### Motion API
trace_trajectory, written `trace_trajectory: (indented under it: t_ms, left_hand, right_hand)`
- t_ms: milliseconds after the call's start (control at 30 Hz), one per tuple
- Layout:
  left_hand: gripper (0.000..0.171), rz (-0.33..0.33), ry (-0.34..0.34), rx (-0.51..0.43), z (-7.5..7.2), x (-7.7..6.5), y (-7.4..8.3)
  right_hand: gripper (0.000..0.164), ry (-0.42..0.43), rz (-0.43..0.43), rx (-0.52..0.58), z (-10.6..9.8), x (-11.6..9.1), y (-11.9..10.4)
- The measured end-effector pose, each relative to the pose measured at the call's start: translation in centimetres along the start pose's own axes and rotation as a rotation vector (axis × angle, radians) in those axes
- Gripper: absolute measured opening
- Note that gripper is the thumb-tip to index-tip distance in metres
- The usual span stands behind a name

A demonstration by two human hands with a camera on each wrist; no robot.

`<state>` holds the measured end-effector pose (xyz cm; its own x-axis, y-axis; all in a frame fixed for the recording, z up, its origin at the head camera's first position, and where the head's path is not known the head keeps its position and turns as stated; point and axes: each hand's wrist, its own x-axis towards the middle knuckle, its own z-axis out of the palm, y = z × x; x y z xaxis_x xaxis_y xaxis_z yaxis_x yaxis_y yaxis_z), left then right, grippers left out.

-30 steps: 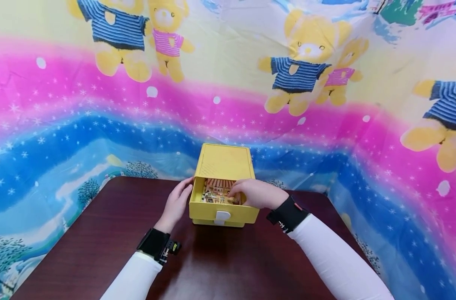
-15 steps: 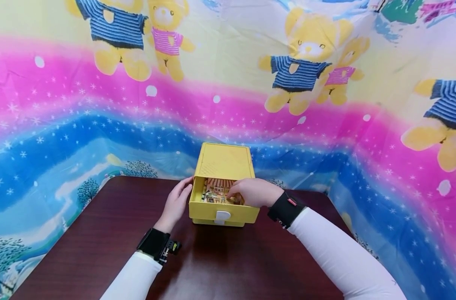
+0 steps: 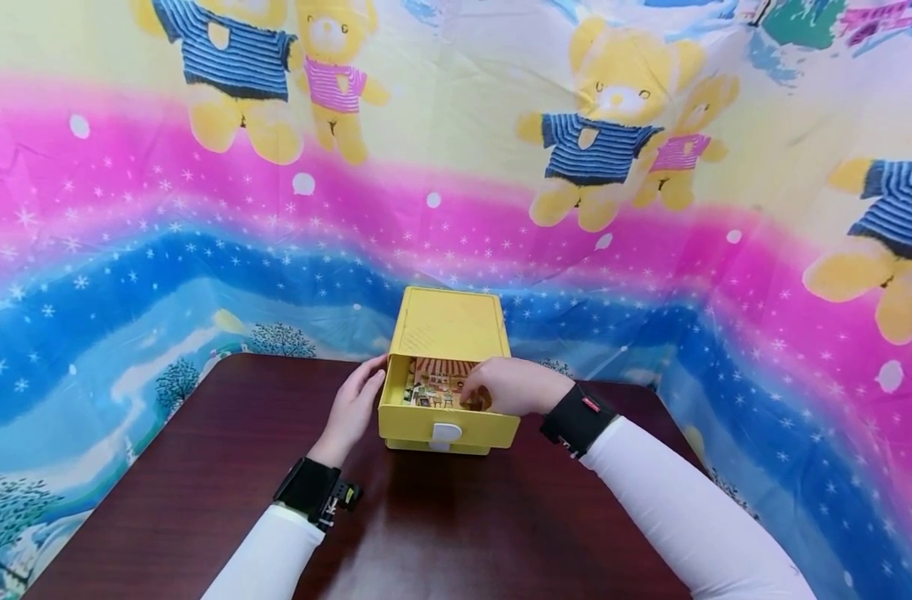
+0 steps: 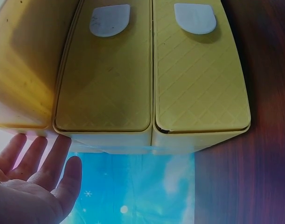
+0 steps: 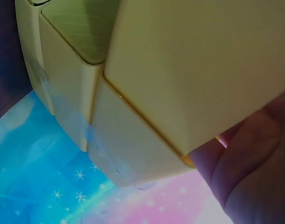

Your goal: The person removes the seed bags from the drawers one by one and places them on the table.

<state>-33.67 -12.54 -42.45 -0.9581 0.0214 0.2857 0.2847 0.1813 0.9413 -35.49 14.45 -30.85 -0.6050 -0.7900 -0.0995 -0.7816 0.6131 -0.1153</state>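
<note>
A yellow drawer cabinet (image 3: pixel 456 321) stands on the table with its top drawer (image 3: pixel 411 423) pulled out. Inside that drawer lies a colourful printed picture (image 3: pixel 435 385) with a striped awning and small furniture. My left hand (image 3: pixel 351 408) rests its extended fingers against the cabinet's left side; the left wrist view shows its fingertips at the cabinet's edge. My right hand (image 3: pixel 518 386) reaches over the drawer's right wall, fingers bent down at the picture's right part, beside something brown (image 3: pixel 480 402). Its fingertips are partly hidden, so I cannot tell whether they grip anything.
Lower drawers (image 4: pixel 198 74) below are closed, each with a white tab handle (image 4: pixel 196 18). The dark reddish table (image 3: pixel 223 467) extends around the cabinet. A bear-printed cloth (image 3: pixel 456 225) hangs close behind it.
My right hand has shifted slightly within the drawer, and its wrist has turned a little. The left hand and the cabinet stay in place.
</note>
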Motion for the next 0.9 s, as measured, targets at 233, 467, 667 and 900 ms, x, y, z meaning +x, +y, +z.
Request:
trace_trajectory:
  t_ms: [233, 467, 667, 900]
  left_hand:
    - [0.049, 0.001, 0.001, 0.003, 0.0, 0.0, 0.0]
    - [0.047, 0.010, 0.013, -0.002, 0.1, 0.0, 0.0]
    - [0.047, 0.018, 0.020, -0.007, 0.1, 0.1, -0.1]
    - [0.046, 0.008, 0.005, -0.025, 0.0, 0.0, 0.2]
  right_hand:
    - [0.015, 0.076, -0.034, 0.013, -0.2, -0.4, 0.3]
    - [0.013, 0.240, -0.038, -0.078, -0.6, -0.9, 0.2]
    - [0.005, 0.419, -0.041, -0.177, -0.8, -1.8, 0.0]
    - [0.013, 0.627, -0.107, -0.203, -1.4, -3.2, -0.6]
